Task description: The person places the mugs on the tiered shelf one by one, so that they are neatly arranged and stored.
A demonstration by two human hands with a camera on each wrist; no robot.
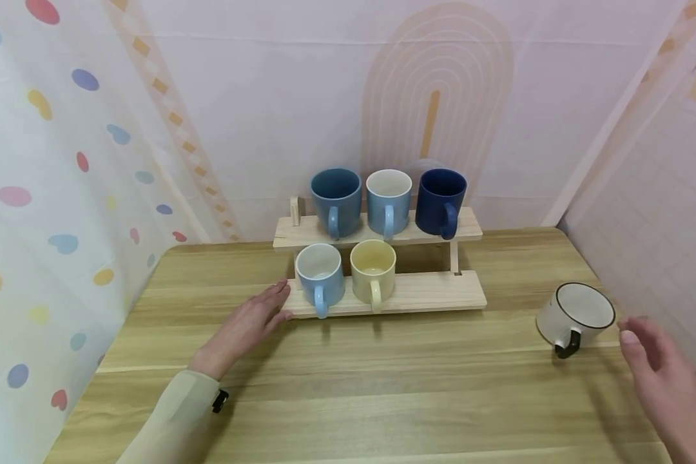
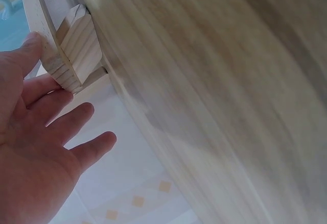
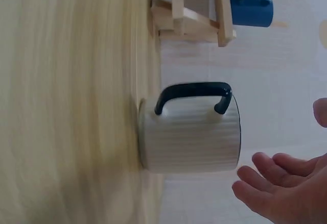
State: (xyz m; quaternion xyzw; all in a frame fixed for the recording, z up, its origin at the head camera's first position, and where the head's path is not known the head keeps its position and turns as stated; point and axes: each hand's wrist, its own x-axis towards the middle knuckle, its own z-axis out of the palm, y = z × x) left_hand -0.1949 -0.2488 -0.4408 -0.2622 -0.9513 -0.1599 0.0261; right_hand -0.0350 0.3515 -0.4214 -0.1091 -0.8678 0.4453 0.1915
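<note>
My left hand (image 1: 246, 325) touches the left end of the wooden rack's lower shelf (image 1: 435, 290). Its thumb lies by the front corner, and in the left wrist view its other fingers (image 2: 82, 155) spread fairly straight. At the right, a white mug (image 1: 557, 316) with a black rim and black handle stands upright on the table. Just right of it hovers my right hand (image 1: 667, 380), fingers loosely bent and apart from the mug. In the right wrist view the ribbed side of this mug (image 3: 189, 137) shows, with a gap to the fingertips.
The lower shelf bears a light blue mug (image 1: 320, 277) and a yellow mug (image 1: 374, 274). On the upper shelf (image 1: 292, 238) stand a teal-blue mug (image 1: 342, 206), another light blue mug (image 1: 379, 209) and a navy mug (image 1: 437, 209). Patterned curtains (image 1: 267, 116) surround the wooden table (image 1: 383, 393).
</note>
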